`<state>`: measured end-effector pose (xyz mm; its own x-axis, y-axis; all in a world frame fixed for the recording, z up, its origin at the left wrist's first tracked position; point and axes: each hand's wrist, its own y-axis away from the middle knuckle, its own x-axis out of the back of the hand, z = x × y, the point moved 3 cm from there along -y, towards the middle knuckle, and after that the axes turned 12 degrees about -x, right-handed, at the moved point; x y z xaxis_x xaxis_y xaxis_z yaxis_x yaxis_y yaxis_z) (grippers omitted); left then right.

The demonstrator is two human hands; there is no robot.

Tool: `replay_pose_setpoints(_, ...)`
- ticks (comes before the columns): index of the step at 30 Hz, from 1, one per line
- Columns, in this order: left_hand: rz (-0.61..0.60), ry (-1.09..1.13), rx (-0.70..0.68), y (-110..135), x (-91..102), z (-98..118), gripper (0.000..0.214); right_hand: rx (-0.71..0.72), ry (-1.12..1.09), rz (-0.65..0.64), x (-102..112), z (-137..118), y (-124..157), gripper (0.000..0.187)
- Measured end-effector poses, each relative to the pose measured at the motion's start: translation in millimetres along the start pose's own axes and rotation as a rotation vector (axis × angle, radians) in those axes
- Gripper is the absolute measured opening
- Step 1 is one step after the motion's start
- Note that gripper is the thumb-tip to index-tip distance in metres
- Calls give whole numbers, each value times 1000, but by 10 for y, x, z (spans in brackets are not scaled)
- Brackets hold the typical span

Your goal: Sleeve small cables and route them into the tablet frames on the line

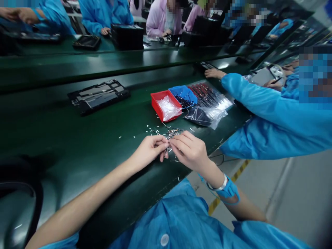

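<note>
My left hand (pixel 153 148) and my right hand (pixel 190 150) meet over the green bench, their fingertips pinched close together. Whatever lies between the fingertips is too small to make out. Just beyond them is a small heap of tiny metallic parts with thin dark leads (pixel 174 131), partly hidden by my fingers. Short white slivers (pixel 149 130) are scattered to the left of the heap. Behind it stands a red bin (pixel 158 108) holding clear plastic material (pixel 168 107). A blue wrist strap (pixel 230 189) circles my right wrist.
A blue bin (pixel 190 92) of black leads adjoins the red one. Beside it lie a plastic bag (pixel 204 117) and rows of red-and-black parts (pixel 207 93). A dark device panel (pixel 100 96) rests at left. A co-worker's blue sleeve (pixel 272 114) reaches in from the right.
</note>
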<state>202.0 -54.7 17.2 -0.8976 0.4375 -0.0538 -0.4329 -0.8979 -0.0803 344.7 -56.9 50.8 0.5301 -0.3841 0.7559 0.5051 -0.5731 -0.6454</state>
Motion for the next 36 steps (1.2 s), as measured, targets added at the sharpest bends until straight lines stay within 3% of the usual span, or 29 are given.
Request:
replay_pose_setpoints(6,165,-330,-158,19,184,151,11,-84,-163,-4,-119,-8,-234,13)
replay_pose_setpoints(11,219,-166,-121,-38,328,113,9,-63,-175,82,-265,143,-472,16)
replay_pose_setpoints(15,277,-75,-71,-104,470,-3,12,-231,27,173,-426,506,-700,20)
replay_pose_setpoints(17,312,-38,-56,-125,528,-62,20,-247,56,170,-490,560,-745,21)
replay_pose_setpoints(23,365,15,-75,-135,569,-120,38,-17,-228,14,-577,164,-559,16)
replay_pose_setpoints(26,345,-75,-122,-115,552,-75,45,-5,-248,-9,-587,85,-498,14)
replay_pose_setpoints(31,196,-438,-247,-93,523,17,57,-46,-210,-69,-600,78,-482,18)
replay_pose_setpoints(36,147,-395,-212,-119,570,-13,61,-144,-100,-110,-670,284,-561,22)
